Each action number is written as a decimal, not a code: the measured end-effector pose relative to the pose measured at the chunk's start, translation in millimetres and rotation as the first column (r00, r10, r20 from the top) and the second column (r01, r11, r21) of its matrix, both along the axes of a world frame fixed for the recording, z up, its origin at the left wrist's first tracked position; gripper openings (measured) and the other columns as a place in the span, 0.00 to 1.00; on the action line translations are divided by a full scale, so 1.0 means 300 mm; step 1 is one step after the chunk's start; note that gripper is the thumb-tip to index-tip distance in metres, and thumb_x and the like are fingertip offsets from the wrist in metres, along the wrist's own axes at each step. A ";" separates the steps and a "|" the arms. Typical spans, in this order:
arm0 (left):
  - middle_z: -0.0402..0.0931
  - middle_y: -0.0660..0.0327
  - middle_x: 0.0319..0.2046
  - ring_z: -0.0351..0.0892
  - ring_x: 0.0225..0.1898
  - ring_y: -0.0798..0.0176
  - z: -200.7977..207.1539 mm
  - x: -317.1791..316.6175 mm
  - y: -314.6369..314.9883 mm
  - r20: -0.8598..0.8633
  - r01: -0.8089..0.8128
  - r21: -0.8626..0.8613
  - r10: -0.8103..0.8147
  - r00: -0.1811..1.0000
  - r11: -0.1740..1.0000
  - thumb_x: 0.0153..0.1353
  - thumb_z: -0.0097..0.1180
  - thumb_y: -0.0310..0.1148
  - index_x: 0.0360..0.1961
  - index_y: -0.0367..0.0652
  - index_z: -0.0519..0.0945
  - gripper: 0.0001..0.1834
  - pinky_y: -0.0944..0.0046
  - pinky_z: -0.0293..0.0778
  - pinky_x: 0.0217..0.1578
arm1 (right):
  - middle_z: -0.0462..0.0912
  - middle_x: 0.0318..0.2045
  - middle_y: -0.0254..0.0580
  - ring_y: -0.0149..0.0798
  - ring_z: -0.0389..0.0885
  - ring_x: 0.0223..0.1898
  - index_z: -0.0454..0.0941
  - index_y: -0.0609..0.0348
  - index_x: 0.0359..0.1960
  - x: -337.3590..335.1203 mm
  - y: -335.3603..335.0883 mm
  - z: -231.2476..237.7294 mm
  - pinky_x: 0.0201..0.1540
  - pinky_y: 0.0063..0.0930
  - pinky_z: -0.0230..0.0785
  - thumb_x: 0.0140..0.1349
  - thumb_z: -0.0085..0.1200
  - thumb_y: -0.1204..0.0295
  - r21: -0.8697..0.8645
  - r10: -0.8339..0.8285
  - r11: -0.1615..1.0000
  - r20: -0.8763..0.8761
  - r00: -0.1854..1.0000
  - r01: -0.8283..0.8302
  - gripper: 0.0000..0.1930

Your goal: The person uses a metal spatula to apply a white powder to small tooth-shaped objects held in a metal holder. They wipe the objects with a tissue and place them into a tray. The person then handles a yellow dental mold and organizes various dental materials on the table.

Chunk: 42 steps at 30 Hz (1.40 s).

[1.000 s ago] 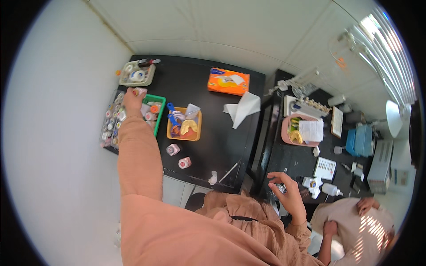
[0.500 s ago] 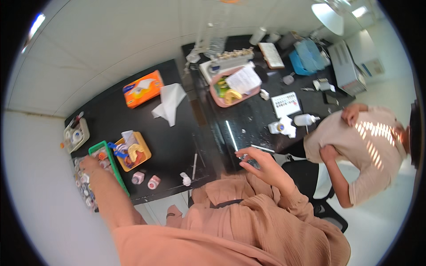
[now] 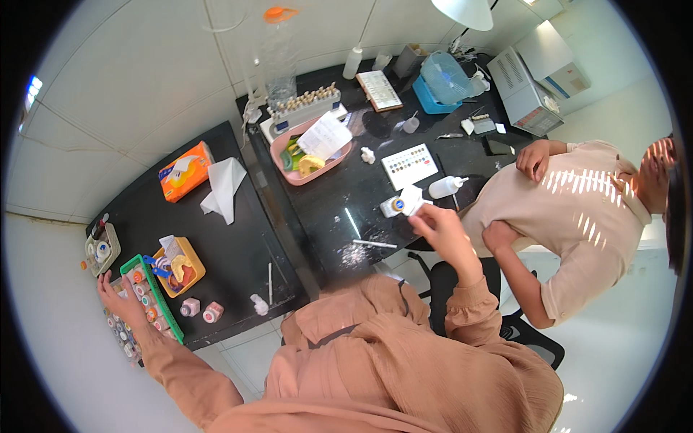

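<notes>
My left hand is at the far left over a green basket of small lidded jars. Its fingers are spread, touching or just above the jars and holding nothing visible. My right hand reaches over the front edge of the right-hand table, fingers loosely curved and apart. Its fingertips are next to a crumpled white tissue; whether they touch it I cannot tell. Just left of the tissue lies a small bottle with a blue and gold end. A white squeeze bottle lies behind my right hand.
A yellow tray holds a dental model. Two pink jars stand near the left table's edge. Behind are an orange tissue pack, a pink tray and a shade card. A person sits at the right.
My right hand has moved forward over the table, towards the tissue and small bottle. My left hand has shifted over the jars with its fingers spread. The view has turned slightly right.
</notes>
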<state>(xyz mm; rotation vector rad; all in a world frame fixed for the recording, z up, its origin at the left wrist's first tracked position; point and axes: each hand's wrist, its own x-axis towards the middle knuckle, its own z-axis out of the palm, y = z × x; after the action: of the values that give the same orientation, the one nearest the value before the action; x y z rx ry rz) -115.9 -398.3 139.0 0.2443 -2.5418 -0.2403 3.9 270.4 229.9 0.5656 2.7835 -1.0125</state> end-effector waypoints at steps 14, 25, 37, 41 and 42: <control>0.78 0.54 0.47 0.76 0.50 0.56 0.477 0.378 1.311 -0.159 0.537 0.491 -0.535 0.830 0.686 0.55 0.59 0.20 0.47 0.38 0.78 0.16 0.59 0.69 0.53 | 0.73 0.54 0.51 0.41 0.83 0.35 0.69 0.56 0.58 0.039 0.591 -0.472 0.37 0.33 0.77 0.44 0.74 0.67 -0.150 -0.257 0.962 -0.216 0.942 0.228 0.37; 0.82 0.62 0.39 0.79 0.40 0.57 0.570 0.513 1.782 -0.272 0.722 0.691 -0.938 0.216 -0.035 0.45 0.69 0.23 0.39 0.45 0.85 0.17 0.56 0.74 0.46 | 0.86 0.36 0.47 0.39 0.86 0.29 0.75 0.62 0.50 -0.138 0.769 -0.381 0.34 0.31 0.75 0.52 0.68 0.66 -0.167 -0.281 0.959 -0.437 0.855 0.230 0.25; 0.82 0.63 0.38 0.79 0.39 0.58 0.605 0.545 1.714 -0.194 0.718 0.683 -0.915 0.354 0.132 0.47 0.69 0.27 0.38 0.47 0.87 0.13 0.59 0.74 0.44 | 0.82 0.44 0.57 0.61 0.81 0.46 0.71 0.61 0.52 -0.242 1.011 -0.582 0.49 0.47 0.71 0.51 0.68 0.62 0.017 -0.396 0.867 -0.583 0.709 0.498 0.29; 0.81 0.59 0.39 0.78 0.40 0.56 0.522 0.521 1.713 0.001 0.529 0.781 -0.848 0.530 0.331 0.53 0.66 0.30 0.39 0.43 0.85 0.11 0.59 0.74 0.44 | 0.82 0.46 0.56 0.59 0.80 0.49 0.72 0.61 0.52 -0.234 0.994 -0.586 0.51 0.47 0.71 0.51 0.68 0.60 0.078 -0.458 0.843 -0.419 0.784 0.533 0.29; 0.80 0.58 0.40 0.78 0.40 0.55 0.495 0.513 1.720 0.073 0.453 0.807 -0.825 0.560 0.379 0.54 0.65 0.31 0.40 0.42 0.84 0.11 0.59 0.74 0.44 | 0.82 0.46 0.55 0.58 0.80 0.50 0.72 0.61 0.51 -0.216 0.995 -0.578 0.51 0.47 0.71 0.51 0.68 0.59 0.196 -0.495 0.802 -0.313 0.811 0.565 0.29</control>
<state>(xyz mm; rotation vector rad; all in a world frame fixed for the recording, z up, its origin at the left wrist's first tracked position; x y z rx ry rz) 38.1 117.8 287.5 -0.5876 -2.7240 -1.7496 -61.1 568.8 56.5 1.4296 3.0859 -0.8029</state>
